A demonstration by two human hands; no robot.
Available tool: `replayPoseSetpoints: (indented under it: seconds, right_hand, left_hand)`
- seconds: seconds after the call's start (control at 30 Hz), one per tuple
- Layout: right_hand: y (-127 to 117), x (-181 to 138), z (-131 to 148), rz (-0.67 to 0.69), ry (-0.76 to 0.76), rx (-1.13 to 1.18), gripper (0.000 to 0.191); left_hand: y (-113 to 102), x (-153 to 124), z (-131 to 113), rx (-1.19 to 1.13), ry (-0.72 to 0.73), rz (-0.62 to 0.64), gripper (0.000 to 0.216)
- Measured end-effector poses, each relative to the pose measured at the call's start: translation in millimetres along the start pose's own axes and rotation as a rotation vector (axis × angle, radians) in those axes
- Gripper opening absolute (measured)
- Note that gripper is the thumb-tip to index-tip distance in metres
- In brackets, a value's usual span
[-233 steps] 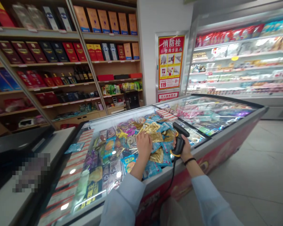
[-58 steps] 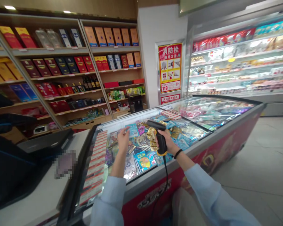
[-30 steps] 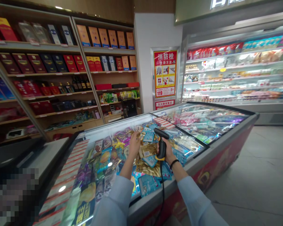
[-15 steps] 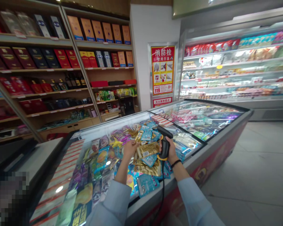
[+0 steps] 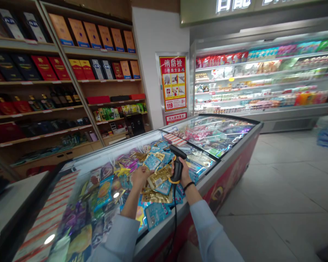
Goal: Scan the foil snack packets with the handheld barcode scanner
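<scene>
Right hand point(image 5: 184, 174): wrapped round the black scanner point(image 5: 177, 168), cable point(image 5: 175, 207) dropping away at six o'clock!
Left hand point(image 5: 139, 177): fingers bunched by the blue packet point(image 5: 152, 161) at one o'clock; pinching or merely touching, I can't tell.
Gold packet point(image 5: 158, 179): between the hands, three o'clock from the left.
Chest freezer point(image 5: 229, 178): packets heaped beneath both hands.
Red poster point(image 5: 173, 82): twelve o'clock from the scanner.
</scene>
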State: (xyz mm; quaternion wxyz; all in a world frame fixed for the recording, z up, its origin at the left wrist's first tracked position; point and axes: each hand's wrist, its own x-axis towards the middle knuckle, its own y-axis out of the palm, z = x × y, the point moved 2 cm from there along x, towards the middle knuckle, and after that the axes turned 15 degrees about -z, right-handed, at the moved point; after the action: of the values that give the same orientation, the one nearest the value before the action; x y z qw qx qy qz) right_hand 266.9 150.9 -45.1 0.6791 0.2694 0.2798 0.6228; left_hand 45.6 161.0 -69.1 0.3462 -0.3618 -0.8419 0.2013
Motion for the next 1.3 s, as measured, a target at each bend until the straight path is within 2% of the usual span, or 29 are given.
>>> replayPoseSetpoints:
  seconds: [0.1,0.23,0.43,0.6,0.77,0.83,0.97,1.1,1.3]
  right_hand:
    - [-2,2,-1,0.011,-0.005,0.014,0.039]
    - [-4,4,-4,0.026,-0.017,0.027,0.037]
    - [-6,5,-5,0.039,-0.012,0.051,0.035]
    - [-5,4,-4,0.025,-0.012,0.055,0.034]
    - [-6,6,-5,-0.007,-0.015,0.035,0.035]
    - [-6,7,-6,-0.006,-0.007,0.034,0.036]
    - [-7,8,-7,-0.014,-0.002,0.054,0.036]
    - [-6,9,-8,0.010,0.019,0.043,0.035]
    - [-2,7,-7,0.038,0.010,0.059,0.034]
  left_hand:
    - [-1,-5,-8,0.159,0.106,-0.059,0.049]
    - [3,-9,-11,0.156,0.149,-0.071,0.047]
    - [6,1,-18,-0.131,0.013,0.012,0.049]
    - [6,27,-36,-0.371,0.000,-0.020,0.032]
    - [15,52,-51,-0.534,-0.196,-0.018,0.026]
    - [15,57,-56,-0.550,-0.214,-0.012,0.024]
    - [0,61,-57,-0.556,-0.210,-0.010,0.025]
    - [-27,55,-42,-0.543,-0.172,-0.032,0.033]
    - [-55,25,-25,-0.626,-0.044,-0.192,0.033]
